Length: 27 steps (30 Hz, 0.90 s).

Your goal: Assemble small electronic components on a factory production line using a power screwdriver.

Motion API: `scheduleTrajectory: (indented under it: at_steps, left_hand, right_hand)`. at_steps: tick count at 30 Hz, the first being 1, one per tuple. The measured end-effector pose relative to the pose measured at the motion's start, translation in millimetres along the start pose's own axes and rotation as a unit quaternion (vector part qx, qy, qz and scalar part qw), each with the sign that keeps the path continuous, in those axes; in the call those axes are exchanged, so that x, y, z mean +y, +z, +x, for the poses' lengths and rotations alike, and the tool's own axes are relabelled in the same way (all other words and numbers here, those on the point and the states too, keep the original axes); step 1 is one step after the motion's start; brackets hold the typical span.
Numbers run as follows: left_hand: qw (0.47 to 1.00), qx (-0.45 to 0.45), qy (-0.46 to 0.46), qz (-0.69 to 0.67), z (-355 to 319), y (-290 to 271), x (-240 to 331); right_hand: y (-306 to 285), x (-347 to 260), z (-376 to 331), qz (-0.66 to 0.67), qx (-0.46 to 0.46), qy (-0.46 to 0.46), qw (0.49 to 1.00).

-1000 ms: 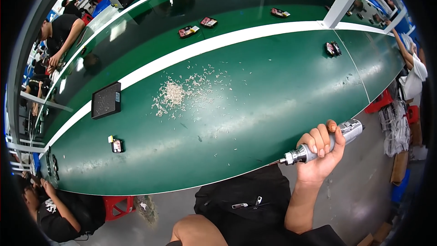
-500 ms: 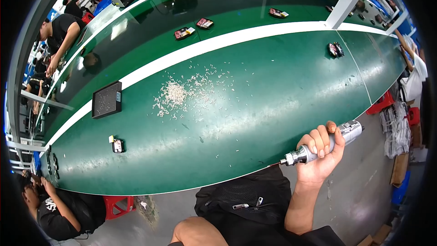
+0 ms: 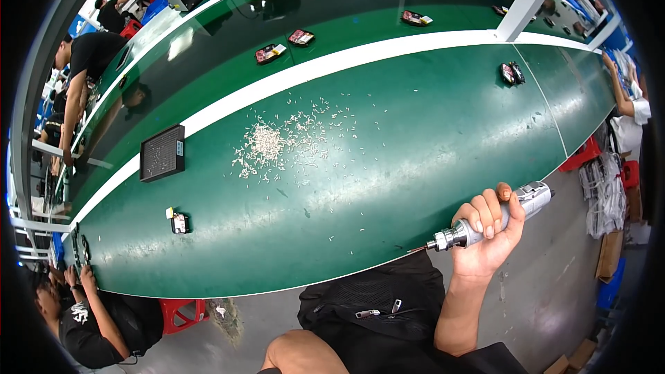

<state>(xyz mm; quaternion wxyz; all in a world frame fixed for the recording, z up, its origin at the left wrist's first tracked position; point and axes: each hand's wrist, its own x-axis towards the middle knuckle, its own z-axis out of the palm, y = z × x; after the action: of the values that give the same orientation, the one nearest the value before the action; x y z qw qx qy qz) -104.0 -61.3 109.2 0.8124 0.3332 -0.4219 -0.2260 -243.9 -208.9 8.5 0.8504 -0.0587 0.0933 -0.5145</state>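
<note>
My right hand (image 3: 488, 232) grips a silver pen-shaped power tool (image 3: 485, 220) held level, with its thin tip pointing left at the near edge of the green table (image 3: 429, 159). A scatter of small white screws (image 3: 277, 144) lies on the table well to the left of the tool and farther from me. My left hand is out of sight. A black bag (image 3: 377, 305) rests on my lap below the tool.
A black tray (image 3: 162, 153) lies at the table's left, a small dark part (image 3: 179, 222) near its front edge and another (image 3: 512, 73) at far right. Beyond a white stripe (image 3: 332, 66) runs a darker belt with small parts. People sit at left and right.
</note>
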Motion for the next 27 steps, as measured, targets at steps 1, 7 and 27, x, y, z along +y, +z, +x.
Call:
scheduleTrajectory:
  at_steps: [1,7,27]
  left_hand:
    - [1.000,0.000,-0.001,-0.001,0,0,0]
    - [1.000,0.004,-0.004,0.004,-3,-6,-1]
    - [0.999,0.016,-0.028,-0.007,-13,-16,-8]
  right_hand:
    - [0,0,0,0.000,0.000,0.000,1.000]
    - [0,2,-1,-0.004,0.010,0.004,1.000]
    - [-2,2,-2,-0.006,0.010,0.001,1.000]
